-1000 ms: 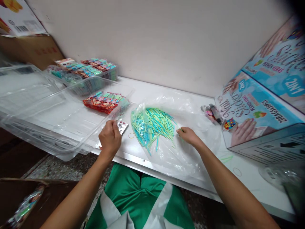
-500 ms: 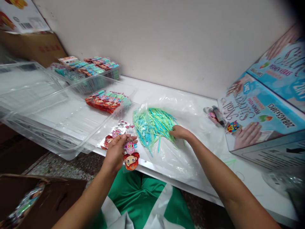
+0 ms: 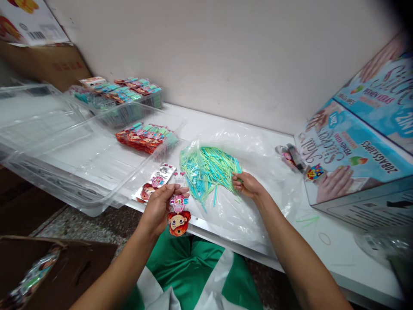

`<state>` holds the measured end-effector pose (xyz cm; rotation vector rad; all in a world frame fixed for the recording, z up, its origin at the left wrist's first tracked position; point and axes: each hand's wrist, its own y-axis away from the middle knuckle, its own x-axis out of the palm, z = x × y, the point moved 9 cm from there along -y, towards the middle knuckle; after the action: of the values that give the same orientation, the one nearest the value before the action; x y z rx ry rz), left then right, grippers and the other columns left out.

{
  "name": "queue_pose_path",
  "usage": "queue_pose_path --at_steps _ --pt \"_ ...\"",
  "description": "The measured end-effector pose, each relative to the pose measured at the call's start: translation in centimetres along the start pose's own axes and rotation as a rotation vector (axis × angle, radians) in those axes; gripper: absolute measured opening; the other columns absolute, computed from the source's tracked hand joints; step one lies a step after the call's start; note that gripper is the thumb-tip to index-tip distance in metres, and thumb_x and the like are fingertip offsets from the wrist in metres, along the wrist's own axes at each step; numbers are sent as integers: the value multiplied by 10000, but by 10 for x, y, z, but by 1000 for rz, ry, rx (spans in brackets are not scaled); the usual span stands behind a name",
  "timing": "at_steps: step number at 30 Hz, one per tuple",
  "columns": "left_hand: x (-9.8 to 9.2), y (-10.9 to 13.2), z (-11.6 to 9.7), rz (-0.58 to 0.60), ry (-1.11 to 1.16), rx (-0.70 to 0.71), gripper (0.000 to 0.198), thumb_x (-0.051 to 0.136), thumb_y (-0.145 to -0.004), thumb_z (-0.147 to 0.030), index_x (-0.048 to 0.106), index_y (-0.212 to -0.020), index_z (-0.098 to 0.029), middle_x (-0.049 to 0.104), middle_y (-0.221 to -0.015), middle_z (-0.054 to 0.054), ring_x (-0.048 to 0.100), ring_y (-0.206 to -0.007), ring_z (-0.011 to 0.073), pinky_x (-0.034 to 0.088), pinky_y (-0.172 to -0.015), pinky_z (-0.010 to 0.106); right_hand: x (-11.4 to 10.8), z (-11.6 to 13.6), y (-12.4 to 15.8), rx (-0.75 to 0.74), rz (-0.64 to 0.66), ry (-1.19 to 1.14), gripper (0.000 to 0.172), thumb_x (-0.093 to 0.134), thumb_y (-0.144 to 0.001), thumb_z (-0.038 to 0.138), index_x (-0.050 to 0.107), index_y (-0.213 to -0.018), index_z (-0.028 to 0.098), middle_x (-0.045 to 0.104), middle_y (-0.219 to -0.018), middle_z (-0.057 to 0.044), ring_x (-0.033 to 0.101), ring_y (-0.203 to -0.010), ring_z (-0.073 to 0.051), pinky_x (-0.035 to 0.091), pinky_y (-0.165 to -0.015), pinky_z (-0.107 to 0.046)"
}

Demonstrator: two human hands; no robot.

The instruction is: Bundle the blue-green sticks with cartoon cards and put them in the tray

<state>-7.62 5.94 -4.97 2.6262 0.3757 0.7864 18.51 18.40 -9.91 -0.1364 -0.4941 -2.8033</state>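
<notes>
Left hand (image 3: pixel 160 207): I pinch a sticker card (image 3: pixel 178 216) (cartoon head down) at the table (image 3: pixel 342 252) edge.
Right hand (image 3: pixel 248 185): half curled against the sticks (image 3: pixel 206 170); grip I cannot tell.

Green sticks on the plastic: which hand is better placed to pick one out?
Probably the right hand: its fingers touch the edge of the stick pile. The left hand is busy holding a sticker card.
</notes>
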Motion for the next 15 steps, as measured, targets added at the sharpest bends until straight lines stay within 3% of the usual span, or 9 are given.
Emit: queue_pose_path --at_steps 3,7,10,15 --pt "-1 1 0 -9 5 -7 67 603 -779 -167 587 -805 -108 723 -805 107 686 -703 183 547 -620 270 2 6 6 -117 -24 -112 301 651 -725 392 423 -719 195 401 -645 49 332 -465 -50 330 -414 -176" --pt "2 1 -1 -1 6 -5 46 573 -799 -151 581 -817 -109 723 -810 110 686 -706 185 549 -622 279 1 14 15 -296 -100 -196 325 636 -737 486 458 -821 227 446 -754 35 454 -601 -76 436 -562 -215" --pt "5 2 -2 19 -10 11 54 582 -794 -155 584 -819 -107 722 -815 113 687 -717 189 546 -621 273 1 12 14 -345 -131 -173 360 652 -718 492 495 -918 237 452 -746 38 470 -604 -83 444 -588 -236" --pt "6 3 -3 24 -33 26 121 629 -763 -204 587 -816 -103 722 -820 124 689 -716 198 539 -609 258 -9 7 9 -394 -215 -30 341 580 -759 539 490 -863 226 484 -676 35 492 -606 -107 448 -595 -252"
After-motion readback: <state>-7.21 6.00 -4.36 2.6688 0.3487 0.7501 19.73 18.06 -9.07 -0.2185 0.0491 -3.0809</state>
